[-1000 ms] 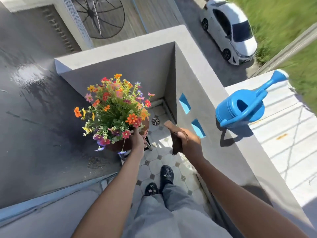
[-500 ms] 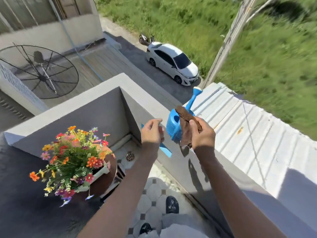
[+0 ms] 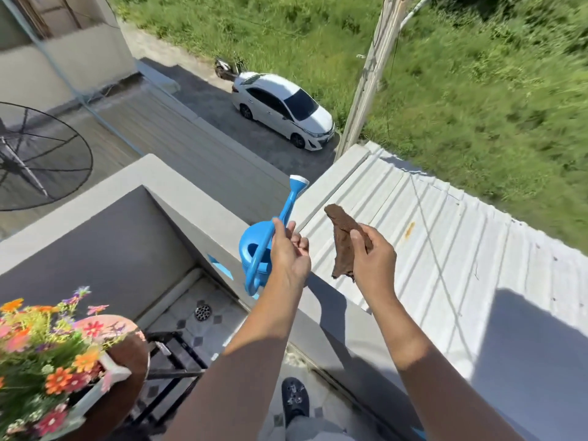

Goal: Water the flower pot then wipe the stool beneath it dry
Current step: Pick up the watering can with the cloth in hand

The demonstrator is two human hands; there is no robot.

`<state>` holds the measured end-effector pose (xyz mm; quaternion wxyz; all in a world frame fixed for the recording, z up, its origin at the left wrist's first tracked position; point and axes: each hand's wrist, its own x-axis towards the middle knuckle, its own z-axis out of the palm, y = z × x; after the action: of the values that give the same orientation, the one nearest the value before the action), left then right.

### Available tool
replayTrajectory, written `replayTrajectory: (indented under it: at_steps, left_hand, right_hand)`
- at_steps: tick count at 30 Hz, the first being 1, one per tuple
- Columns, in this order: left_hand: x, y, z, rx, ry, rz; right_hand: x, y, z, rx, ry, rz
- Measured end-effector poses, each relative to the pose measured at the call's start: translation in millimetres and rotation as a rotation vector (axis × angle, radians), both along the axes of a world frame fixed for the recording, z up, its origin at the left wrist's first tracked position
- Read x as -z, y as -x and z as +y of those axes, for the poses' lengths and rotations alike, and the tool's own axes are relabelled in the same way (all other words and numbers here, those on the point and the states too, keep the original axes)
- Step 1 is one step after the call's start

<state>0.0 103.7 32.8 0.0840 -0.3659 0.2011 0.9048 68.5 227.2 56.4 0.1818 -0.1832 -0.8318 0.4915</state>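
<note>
Pinching a brown cloth (image 3: 345, 243) between thumb and fingers, the right hand (image 3: 374, 261) holds it up just right of the blue watering can (image 3: 259, 249). The left hand (image 3: 288, 254), fingers loosely open, touches the can's handle. The can stands on the parapet wall (image 3: 203, 214). Below left of the can, the flower pot (image 3: 54, 361) sits on a stool (image 3: 133, 354).

Harsh, bright daylight fills the scene. Hard-edged dark shadows of the two arms fall across the grey concrete parapet wall (image 3: 203, 218) and the pale corrugated metal roof (image 3: 445, 249), which glares almost white. The green grass field (image 3: 477, 90) at upper right is smeared with motion blur. Wide-angle distortion bends lines near the edges. The multicoloured flower bunch (image 3: 47, 361) at lower left looks soft.
</note>
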Motion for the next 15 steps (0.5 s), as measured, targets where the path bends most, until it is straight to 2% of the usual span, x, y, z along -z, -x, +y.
replayTrajectory:
  at_steps: [7,15]
  left_hand:
    - [6,12,11,-0.124,0.242,-0.101]
    - [5,-8,-14,-0.069,0.448,-0.110]
  right_hand:
    - [4,29,8,-0.102,0.035,-0.052]
    - [-1,40,-12,-0.230,0.071,-0.038]
